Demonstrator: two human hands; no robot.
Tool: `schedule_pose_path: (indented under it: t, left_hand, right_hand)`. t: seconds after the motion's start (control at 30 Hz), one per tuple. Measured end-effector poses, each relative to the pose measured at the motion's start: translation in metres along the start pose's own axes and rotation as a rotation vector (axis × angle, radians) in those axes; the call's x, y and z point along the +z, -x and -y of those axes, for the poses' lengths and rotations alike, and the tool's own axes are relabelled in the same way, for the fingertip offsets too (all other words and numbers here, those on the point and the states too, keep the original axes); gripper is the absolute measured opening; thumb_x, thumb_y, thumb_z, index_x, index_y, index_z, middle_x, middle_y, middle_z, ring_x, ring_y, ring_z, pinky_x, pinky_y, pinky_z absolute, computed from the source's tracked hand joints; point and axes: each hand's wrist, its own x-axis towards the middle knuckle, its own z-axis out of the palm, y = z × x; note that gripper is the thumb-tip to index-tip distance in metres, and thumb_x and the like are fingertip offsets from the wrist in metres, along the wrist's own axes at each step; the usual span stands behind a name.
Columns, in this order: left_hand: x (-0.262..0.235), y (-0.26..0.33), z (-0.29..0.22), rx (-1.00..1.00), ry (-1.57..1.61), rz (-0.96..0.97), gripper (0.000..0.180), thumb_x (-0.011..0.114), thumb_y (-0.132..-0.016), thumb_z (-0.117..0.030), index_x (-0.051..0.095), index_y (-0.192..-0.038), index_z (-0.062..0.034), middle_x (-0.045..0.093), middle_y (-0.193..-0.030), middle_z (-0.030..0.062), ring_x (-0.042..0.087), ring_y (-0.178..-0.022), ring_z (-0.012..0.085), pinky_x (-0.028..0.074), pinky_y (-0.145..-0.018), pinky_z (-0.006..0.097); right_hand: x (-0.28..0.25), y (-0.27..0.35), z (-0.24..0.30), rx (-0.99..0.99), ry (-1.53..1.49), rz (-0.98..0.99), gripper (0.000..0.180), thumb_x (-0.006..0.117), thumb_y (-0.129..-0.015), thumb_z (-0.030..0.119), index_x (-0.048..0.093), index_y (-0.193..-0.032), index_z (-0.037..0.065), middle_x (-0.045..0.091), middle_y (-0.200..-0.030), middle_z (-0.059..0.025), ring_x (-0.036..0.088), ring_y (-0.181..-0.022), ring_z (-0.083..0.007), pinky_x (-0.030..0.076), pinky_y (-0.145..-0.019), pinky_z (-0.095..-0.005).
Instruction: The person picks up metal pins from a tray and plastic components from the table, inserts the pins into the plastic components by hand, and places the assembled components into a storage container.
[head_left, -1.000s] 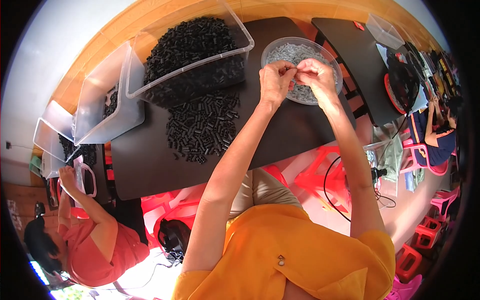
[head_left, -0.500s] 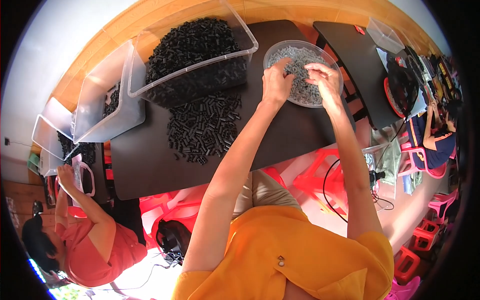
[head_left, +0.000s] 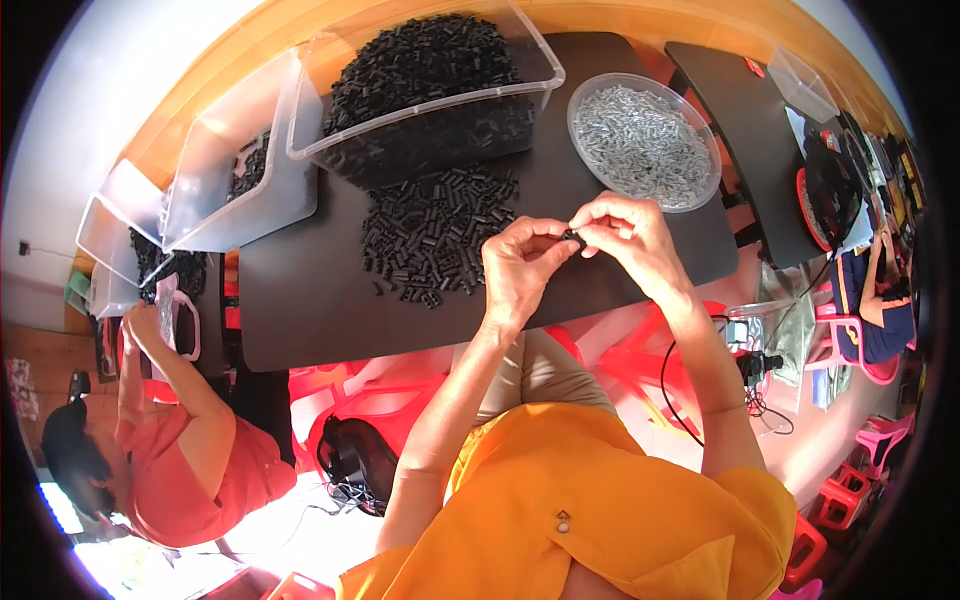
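Left fingers (head_left: 540, 229) and right fingers (head_left: 606, 209) gripping 1 black piece (head_left: 573, 237), long axis unclear (mostly covered)

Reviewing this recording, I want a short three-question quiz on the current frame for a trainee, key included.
1. True or false: the left hand and right hand both have fingertips at the small black piece.
2. What colour are the small pieces in the round tub? A, red; B, grey; C, black.
3. Fill in: the pile of black tubular pieces lies on the dark ____.

Key: 1, true; 2, B; 3, table.
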Motion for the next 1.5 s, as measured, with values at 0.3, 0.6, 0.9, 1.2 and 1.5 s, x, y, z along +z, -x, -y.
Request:
schedule_pose_path:
  t: [0.3,0.6,0.9,1.2,1.5]
  left_hand:
    - [-0.014,0.022,-0.001,0.141,-0.226,-0.052,0.015,0.07,-0.073,0.003,0.067,-0.088,0.0008,0.063,-0.083,0.0062,0.065,-0.071,0.0129,0.052,-0.064,0.024]
    - [-0.022,0.043,0.005,0.172,-0.361,-0.009,0.015,0.07,-0.073,0.003,0.066,-0.088,0.001,0.063,-0.083,0.0062,0.065,-0.074,0.0144,0.054,-0.065,0.024]
    - [-0.028,0.048,0.009,0.129,-0.379,-0.064,0.016,0.072,-0.072,0.002,0.066,-0.086,-0.0001,0.063,-0.08,0.0058,0.064,-0.068,0.0123,0.053,-0.063,0.023]
    - [-0.034,0.048,0.018,0.103,-0.321,-0.137,0.015,0.073,-0.072,0.0,0.066,-0.085,0.0004,0.063,-0.078,0.0051,0.063,-0.065,0.0108,0.051,-0.06,0.022]
    - [-0.033,0.048,0.012,0.071,-0.32,-0.13,0.013,0.072,-0.073,0.0,0.066,-0.084,0.0011,0.064,-0.078,0.0053,0.062,-0.064,0.0096,0.05,-0.059,0.022]
  right_hand:
    - [0.023,0.006,0.002,-0.048,0.19,0.031,0.003,0.062,-0.077,-0.005,0.061,-0.079,-0.003,0.059,-0.071,-0.0039,0.056,-0.064,-0.0075,0.046,-0.055,-0.0204]
    - [0.021,0.006,-0.002,0.266,0.061,0.283,0.009,0.067,-0.076,0.0,0.058,-0.074,0.0,0.058,-0.068,-0.0028,0.057,-0.062,-0.0079,0.052,-0.056,-0.0227]
    - [0.028,-0.049,-0.044,-0.06,0.299,-0.045,0.015,0.072,-0.074,0.007,0.06,-0.08,0.001,0.06,-0.068,-0.0002,0.053,-0.059,-0.0055,0.044,-0.052,-0.0215]
    - [0.06,-0.074,-0.052,-0.077,0.711,-0.269,0.014,0.074,-0.068,0.015,0.064,-0.074,0.007,0.062,-0.073,-0.0065,0.062,-0.065,-0.0243,0.048,-0.061,-0.0384]
    - [0.06,-0.074,-0.05,-0.125,0.7,-0.268,0.015,0.073,-0.068,0.008,0.064,-0.079,0.005,0.061,-0.073,-0.0047,0.059,-0.057,-0.0179,0.046,-0.055,-0.0306]
